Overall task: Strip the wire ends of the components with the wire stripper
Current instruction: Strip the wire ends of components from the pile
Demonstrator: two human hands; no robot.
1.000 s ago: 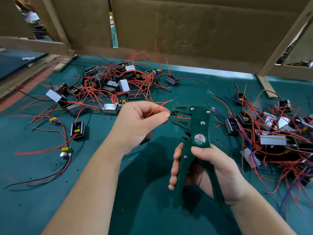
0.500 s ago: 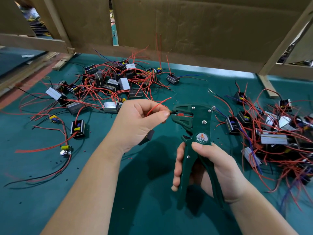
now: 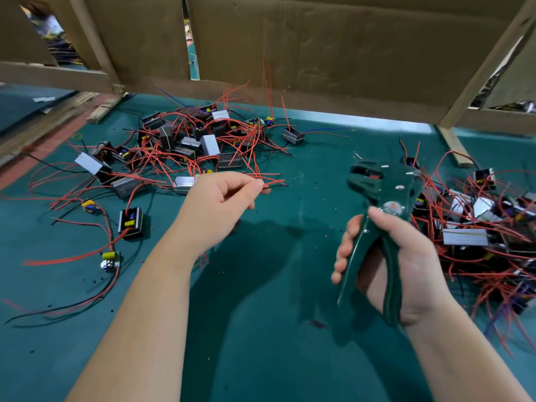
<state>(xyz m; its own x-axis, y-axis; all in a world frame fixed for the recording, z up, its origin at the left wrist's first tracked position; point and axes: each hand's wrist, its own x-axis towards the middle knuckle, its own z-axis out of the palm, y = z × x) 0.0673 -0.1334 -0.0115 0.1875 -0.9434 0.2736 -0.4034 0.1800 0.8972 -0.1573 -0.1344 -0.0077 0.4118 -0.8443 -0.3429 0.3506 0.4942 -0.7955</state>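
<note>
Left hand (image 3: 220, 210), thumb and forefinger pinched on a thin red wire (image 3: 274, 183), free end pointing right, low over the green desk (image 3: 275, 314). Right hand (image 3: 406, 256), fingers wrapped round the handles of the green wire stripper (image 3: 391, 190), held upright above the desk, head turned left toward the wire and apart from it. Heap of components (image 3: 188, 146) with red leads beyond the left hand; second heap (image 3: 478, 224) just right of the stripper; cardboard wall (image 3: 319, 53) behind.
</note>
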